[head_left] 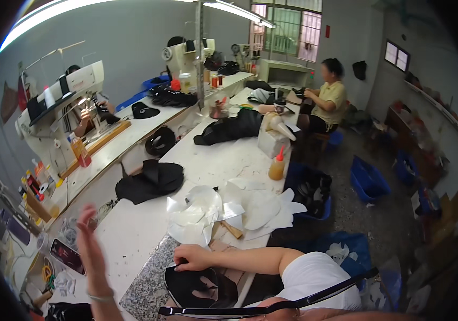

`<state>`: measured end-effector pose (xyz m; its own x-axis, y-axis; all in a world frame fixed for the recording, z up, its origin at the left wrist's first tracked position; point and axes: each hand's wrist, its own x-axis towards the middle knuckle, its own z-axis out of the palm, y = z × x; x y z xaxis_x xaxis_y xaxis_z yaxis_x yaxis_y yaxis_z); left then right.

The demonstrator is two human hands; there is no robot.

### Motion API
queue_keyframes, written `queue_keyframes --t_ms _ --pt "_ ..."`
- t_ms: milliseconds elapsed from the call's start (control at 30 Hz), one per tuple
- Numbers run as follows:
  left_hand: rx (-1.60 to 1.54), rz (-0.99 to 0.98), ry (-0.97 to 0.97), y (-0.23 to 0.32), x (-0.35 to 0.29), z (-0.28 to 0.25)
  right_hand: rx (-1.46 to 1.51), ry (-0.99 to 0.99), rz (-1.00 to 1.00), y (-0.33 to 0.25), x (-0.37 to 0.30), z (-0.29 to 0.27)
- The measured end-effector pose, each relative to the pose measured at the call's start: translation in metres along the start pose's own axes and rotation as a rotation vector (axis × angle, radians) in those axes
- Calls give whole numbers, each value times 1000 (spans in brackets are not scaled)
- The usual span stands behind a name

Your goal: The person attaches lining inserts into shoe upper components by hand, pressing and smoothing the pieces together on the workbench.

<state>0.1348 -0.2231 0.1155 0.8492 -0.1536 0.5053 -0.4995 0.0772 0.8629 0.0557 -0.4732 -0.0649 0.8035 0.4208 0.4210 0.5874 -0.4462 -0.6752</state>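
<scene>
Behind glasses frame (223, 312), black piece (181, 284) partly hidden.

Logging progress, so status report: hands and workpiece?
Left hand raised; right hand at edge of black curved sheet piece. Glossy white sheets heaped just beyond, not covering it.

At the near end of a long white bench (124, 227), the right hand (194, 257) touches, fingers curled, the upper edge of a black sheet piece (183, 286) on a speckled stone slab (142, 281). The left hand (92, 249), blurred, is raised toward the left edge, fingers extended, near a smartphone (67, 255). Shiny white cut pieces (202, 214) lie heaped beyond the slab; past them, a red-tipped squeeze bottle (277, 169) stands at the right edge. Black fabric (151, 183) lies along the left edge.
</scene>
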Motion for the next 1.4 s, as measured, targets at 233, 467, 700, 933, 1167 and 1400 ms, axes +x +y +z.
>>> queue_keyframes --t_ms 233,467,700,933,1167,1400 --pt "-1290 -245 -1165 123 -115 211 36 -7 43 -2 0 -6" --pt "-1505 -295 -1525 161 -137 223 17 24 30 3 -2 1" --pt "-1479 -276 -1323 165 -177 228 15 19 71 7 -1 7" --pt "-1505 -281 -1315 177 -185 220 2 9 60 6 -1 7" --pt "-1654 -140 -1235 169 -190 227 -1 1 48 6 -2 6" --pt "-1546 -120 -1335 156 -183 228 5 21 58 8 -2 2"
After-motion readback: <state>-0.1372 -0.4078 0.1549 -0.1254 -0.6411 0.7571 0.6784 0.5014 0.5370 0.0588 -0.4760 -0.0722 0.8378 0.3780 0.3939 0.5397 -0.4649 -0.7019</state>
